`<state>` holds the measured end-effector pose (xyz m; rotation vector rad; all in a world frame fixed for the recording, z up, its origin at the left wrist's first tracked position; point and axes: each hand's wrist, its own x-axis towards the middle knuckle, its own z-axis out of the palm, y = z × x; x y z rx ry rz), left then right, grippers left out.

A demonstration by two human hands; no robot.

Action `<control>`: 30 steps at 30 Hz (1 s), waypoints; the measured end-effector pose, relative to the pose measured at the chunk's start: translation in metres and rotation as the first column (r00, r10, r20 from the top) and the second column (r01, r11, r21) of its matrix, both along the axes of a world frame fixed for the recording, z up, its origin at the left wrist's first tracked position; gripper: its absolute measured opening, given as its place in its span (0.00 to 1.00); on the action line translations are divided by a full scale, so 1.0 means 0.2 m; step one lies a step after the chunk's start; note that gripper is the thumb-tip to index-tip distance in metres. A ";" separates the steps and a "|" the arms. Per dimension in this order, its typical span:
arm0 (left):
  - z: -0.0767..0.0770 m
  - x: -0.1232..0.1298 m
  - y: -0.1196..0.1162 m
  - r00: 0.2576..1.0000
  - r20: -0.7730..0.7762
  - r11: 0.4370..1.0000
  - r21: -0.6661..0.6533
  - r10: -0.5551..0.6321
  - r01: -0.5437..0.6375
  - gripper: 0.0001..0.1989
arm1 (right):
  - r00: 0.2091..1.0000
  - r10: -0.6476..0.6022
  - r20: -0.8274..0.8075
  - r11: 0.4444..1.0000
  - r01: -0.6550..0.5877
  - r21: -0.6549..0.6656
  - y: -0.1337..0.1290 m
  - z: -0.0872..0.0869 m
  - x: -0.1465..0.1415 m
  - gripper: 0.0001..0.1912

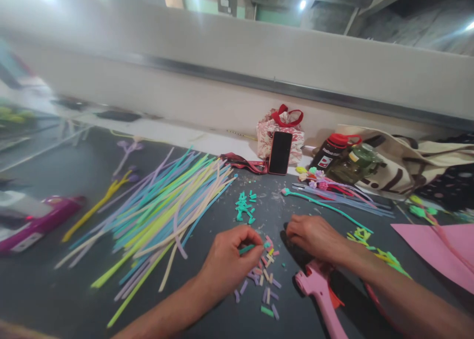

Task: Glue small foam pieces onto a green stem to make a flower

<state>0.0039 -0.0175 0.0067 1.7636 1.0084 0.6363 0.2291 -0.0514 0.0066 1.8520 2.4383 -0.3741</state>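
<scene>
My left hand (231,257) pinches a small teal piece (247,249) between thumb and fingers, above a scatter of short coloured pieces (265,275). To its right, my right hand (314,236) is closed low over the dark table; whatever its curled fingers hold is hidden. A pink tool (320,289) lies just below the right wrist. Beyond my left hand sits a group of teal bits (244,207). One teal stem (326,204) with a small pinkish tip lies behind my right hand.
Many long pastel strips (163,215) spread over the left. A phone (280,153) leans on a patterned bag (263,131) at the back, near a black bottle (328,154). Pink sheet (425,240) lies right; a magenta tool (44,223) is far left.
</scene>
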 end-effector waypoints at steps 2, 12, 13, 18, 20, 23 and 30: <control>0.00 0.00 0.00 1.000 0.016 1.000 -0.019 0.008 -0.007 0.05 | 1.000 -0.013 -0.017 1.000 0.013 0.005 -0.01 0.02 -0.01 0.07; -0.01 0.00 -0.01 0.997 0.077 0.998 -0.056 0.005 -0.001 0.04 | 0.833 -0.173 -0.526 0.985 0.141 -0.100 -0.12 0.21 -0.19 0.06; -0.02 0.00 -0.01 0.996 0.086 0.998 -0.063 -0.001 0.006 0.04 | 0.823 -0.171 -0.542 0.985 0.144 -0.092 -0.12 0.21 -0.19 0.07; -0.02 0.00 -0.01 0.996 0.082 0.996 -0.080 -0.031 0.038 0.04 | 0.815 -0.160 -0.556 0.986 0.157 -0.054 -0.11 0.19 -0.22 0.07; -0.02 -0.01 -0.01 0.997 0.063 0.995 -0.089 -0.041 0.046 0.04 | 0.824 -0.162 -0.543 0.986 0.159 -0.053 -0.10 0.19 -0.22 0.07; -0.01 -0.01 0.00 0.998 0.035 0.996 -0.074 -0.048 0.050 0.04 | 0.828 -0.161 -0.537 0.986 0.157 -0.054 -0.10 0.19 -0.22 0.07; -0.04 -0.02 0.00 0.998 0.031 0.997 -0.035 -0.062 0.063 0.06 | 0.720 -0.242 -0.650 0.970 0.185 -0.155 -0.10 0.18 -0.22 0.06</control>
